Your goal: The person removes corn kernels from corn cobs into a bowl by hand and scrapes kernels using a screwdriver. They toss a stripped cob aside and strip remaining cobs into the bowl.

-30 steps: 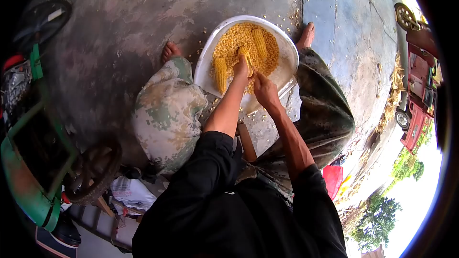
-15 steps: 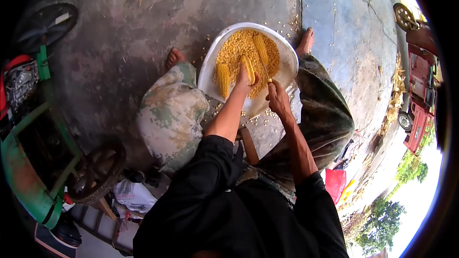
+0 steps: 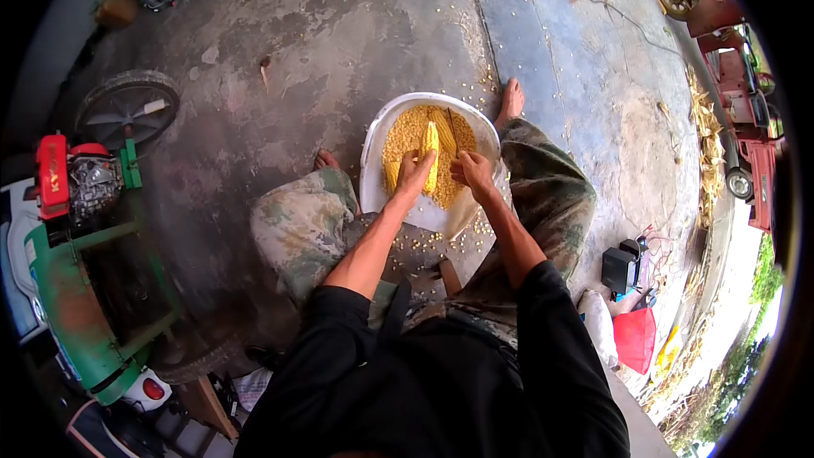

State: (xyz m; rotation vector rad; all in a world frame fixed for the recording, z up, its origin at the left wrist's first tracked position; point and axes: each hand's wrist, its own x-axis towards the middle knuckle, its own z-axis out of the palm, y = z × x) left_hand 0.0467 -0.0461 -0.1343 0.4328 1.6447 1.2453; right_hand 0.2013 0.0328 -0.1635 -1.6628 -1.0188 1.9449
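A white plastic basin (image 3: 370, 144) stands on the floor between the knees, partly filled with loose yellow corn kernels (image 3: 406, 129). Over it my left hand (image 3: 412, 173) is closed around a corn cob (image 3: 432, 151), which points away from me. To its right, my right hand (image 3: 473, 171) is closed on a screwdriver-like tool (image 3: 450, 124); its thin dark shaft points away and the fist hides its handle. Another corn cob (image 3: 443, 128) lies on the kernels behind the shaft. One more cob (image 3: 392, 172) shows partly at the basin's left, beside my left hand.
Bare feet and camouflage trousers (image 3: 305, 212) flank the basin. Scattered kernels lie on the concrete floor (image 3: 297, 42). A green machine with a red engine (image 3: 52, 176) stands at left. At right are a black box (image 3: 619, 270), a red bag (image 3: 634, 339) and a red vehicle (image 3: 755, 174).
The view has shifted, so the basin appears lower. My left hand's cob now points straighter away from me. The tool's shaft stands more upright in view, and its yellow handle is now hidden.
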